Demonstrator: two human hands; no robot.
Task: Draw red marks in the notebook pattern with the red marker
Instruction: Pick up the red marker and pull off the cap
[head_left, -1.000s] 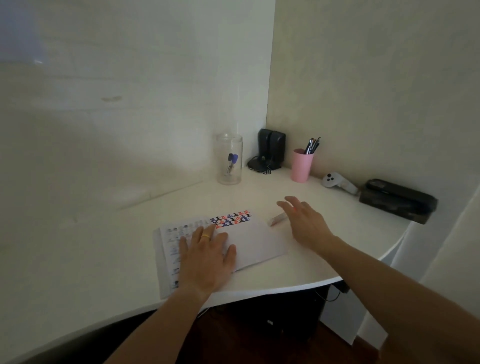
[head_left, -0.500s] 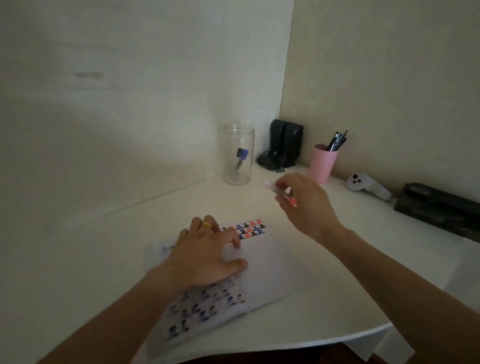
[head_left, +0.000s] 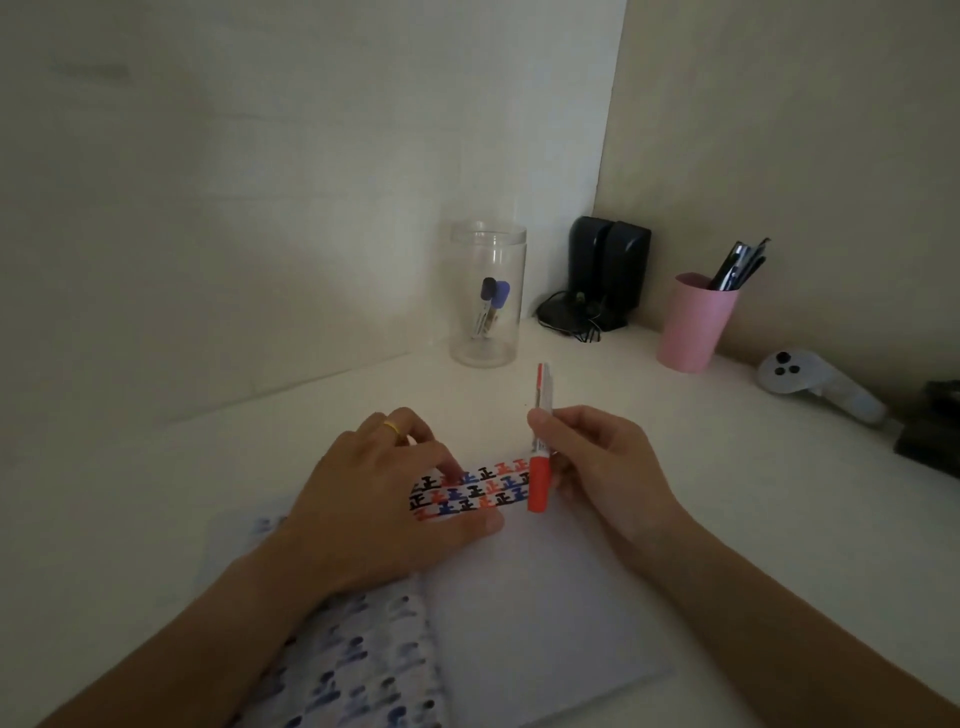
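Note:
An open notebook (head_left: 540, 613) lies on the white desk in front of me. Rows of black, blue and red marks (head_left: 475, 491) run along the top of its right page. My left hand (head_left: 384, 504), with a gold ring, rests flat on the notebook and covers the left end of the pattern. My right hand (head_left: 597, 467) holds the red marker (head_left: 539, 447) nearly upright, its red cap pointing down just right of the pattern. The cap is on the marker.
A clear jar (head_left: 487, 293) with two capped markers stands behind the notebook. Black speakers (head_left: 605, 273) fill the corner. A pink cup (head_left: 693, 325) holds pens. A white controller (head_left: 815, 387) and a dark object (head_left: 935, 431) lie at the right.
My right hand picked the marker up from the desk and brought it down beside the pattern. My head moved closer to the notebook. My left hand stayed on the page.

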